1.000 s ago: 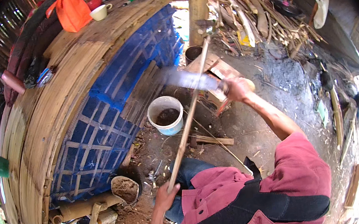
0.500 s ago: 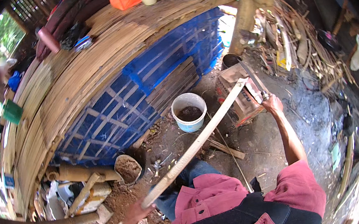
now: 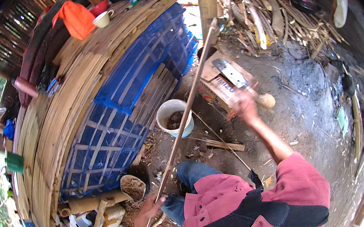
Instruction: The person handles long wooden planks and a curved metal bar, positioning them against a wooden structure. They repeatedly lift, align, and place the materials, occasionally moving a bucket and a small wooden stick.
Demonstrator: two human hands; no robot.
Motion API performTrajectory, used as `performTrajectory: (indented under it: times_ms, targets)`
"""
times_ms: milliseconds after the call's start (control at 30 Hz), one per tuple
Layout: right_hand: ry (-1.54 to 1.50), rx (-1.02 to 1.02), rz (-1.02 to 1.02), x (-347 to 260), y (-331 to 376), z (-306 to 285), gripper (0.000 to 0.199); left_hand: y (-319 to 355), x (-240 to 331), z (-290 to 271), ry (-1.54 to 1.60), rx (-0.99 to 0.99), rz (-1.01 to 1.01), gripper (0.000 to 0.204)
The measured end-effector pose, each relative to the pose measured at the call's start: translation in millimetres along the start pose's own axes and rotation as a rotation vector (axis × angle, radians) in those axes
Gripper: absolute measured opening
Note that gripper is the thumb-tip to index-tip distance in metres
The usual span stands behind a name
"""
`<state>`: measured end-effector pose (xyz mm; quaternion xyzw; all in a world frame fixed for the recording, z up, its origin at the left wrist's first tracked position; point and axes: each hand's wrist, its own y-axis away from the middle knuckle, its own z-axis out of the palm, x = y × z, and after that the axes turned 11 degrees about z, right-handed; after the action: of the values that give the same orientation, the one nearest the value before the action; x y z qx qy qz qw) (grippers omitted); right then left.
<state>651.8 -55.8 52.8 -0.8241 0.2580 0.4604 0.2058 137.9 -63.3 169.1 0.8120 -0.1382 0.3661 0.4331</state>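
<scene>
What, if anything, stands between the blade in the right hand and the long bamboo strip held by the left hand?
Nothing visible. The right hand holds the blade raised to the right of the strip, with only open air above the cardboard box between them. The left hand grips the strip's lower end.

A bare dirt floor (image 3: pixel 298 113), grey with ash, carries a white bucket (image 3: pixel 172 117), a cardboard box (image 3: pixel 221 84), a wood offcut (image 3: pixel 221 145) and a heap of split bamboo scraps (image 3: pixel 270 18) at its far edge. Beside it, a slatted bamboo counter (image 3: pixel 62 122) holds an orange cloth (image 3: pixel 76 19), a white cup (image 3: pixel 103 19) and dark fabric (image 3: pixel 35 63); blue netting (image 3: pixel 137 73) drapes its side
</scene>
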Motion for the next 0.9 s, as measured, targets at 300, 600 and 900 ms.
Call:
performTrajectory:
  times_ms: [300, 600, 900]
  targets:
    - [-1.593, -0.310, 0.381, -207, 50, 143, 0.036, -47, 78, -29, 0.186, -0.146, 0.109, 0.072]
    - [-1.515, -0.155, 0.367, -240, -72, 134, 0.035, 84, -10, -47, -0.060, 0.082, -0.233, 0.073]
    - [-1.469, -0.078, 0.403, -264, -148, 120, 0.035, 33, -1, -1, -0.223, 0.709, 0.072, 0.046]
